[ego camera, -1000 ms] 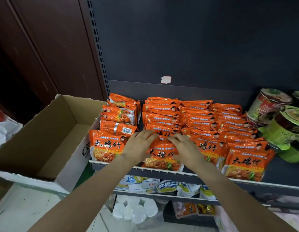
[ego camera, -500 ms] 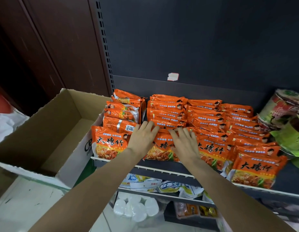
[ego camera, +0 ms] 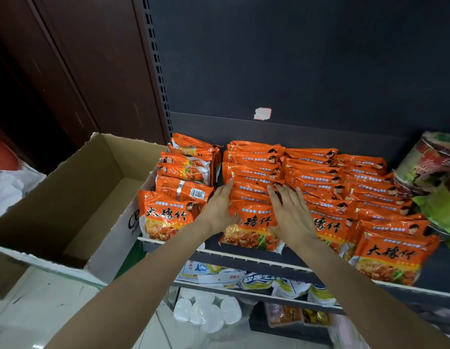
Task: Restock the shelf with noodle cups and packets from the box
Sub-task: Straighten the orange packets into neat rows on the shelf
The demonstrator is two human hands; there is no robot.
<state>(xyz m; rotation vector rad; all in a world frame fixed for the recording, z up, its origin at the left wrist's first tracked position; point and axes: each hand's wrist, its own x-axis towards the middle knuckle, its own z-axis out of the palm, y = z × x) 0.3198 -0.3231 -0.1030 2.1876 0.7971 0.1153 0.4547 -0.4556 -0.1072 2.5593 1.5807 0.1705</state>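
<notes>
**A:** What are my hands doing on your feed?

**B:** I see the left hand (ego camera: 219, 205) laid flat, fingers straight, along the left edge of the second row of orange packets (ego camera: 254, 187). The right hand (ego camera: 289, 210) lies spread on top of the same row, fingers pointing to 12 o'clock. Neither one is gripping; both just press.

**A:** Biggest risk from here?

**B:** I'd say the front packet (ego camera: 251, 230). It lies at 6 o'clock of my palms, with its lower edge hanging over the shelf lip (ego camera: 244, 255). If I pull back instead of pushing in, I think it slides off towards the lower shelf.

**A:** And to the sides?

**B:** At 9 o'clock the leftmost stack (ego camera: 183, 177) looks loose and uneven; a sideways nudge from my left hand could topple it towards the cardboard box (ego camera: 75, 187). At 3 o'clock the other rows sit tight, and further on the noodle cups (ego camera: 430, 177) are tipped over on their sides, so a hard shove might roll them.

**A:** Box contents?

**B:** I see nothing in the part of the box that shows.
</notes>
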